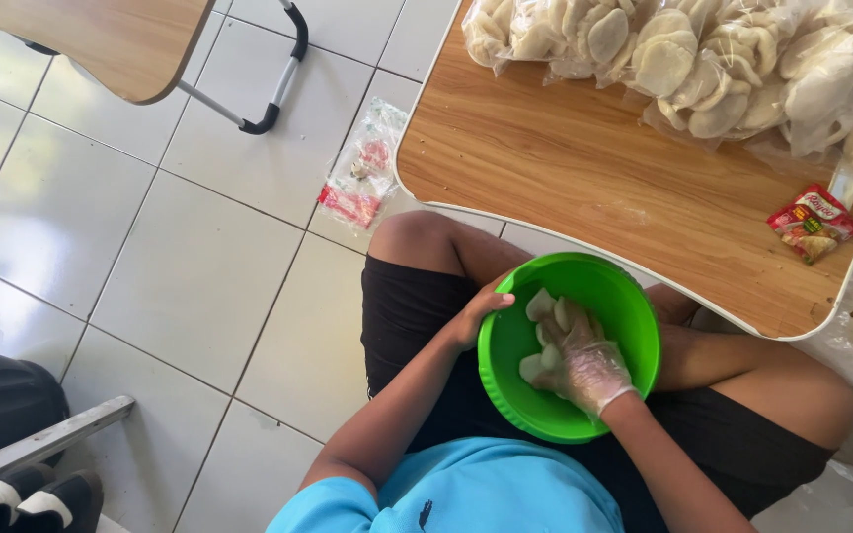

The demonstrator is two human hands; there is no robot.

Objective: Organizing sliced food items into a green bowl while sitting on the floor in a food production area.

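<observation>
The pale crackers (545, 336) lie heaped in the green bowl (634, 306), which rests on the person's lap near the low wooden table (565, 168). The right hand (584, 363), in a clear plastic glove, is down inside, fingers curled loosely over the pieces, probably gloved to keep them clean. The bare left hand (476, 314) clamps the bowl's left rim, seemingly to steady it. Bags of crackers (703, 59) sit far on the table, a small red sachet (812, 225) at right
</observation>
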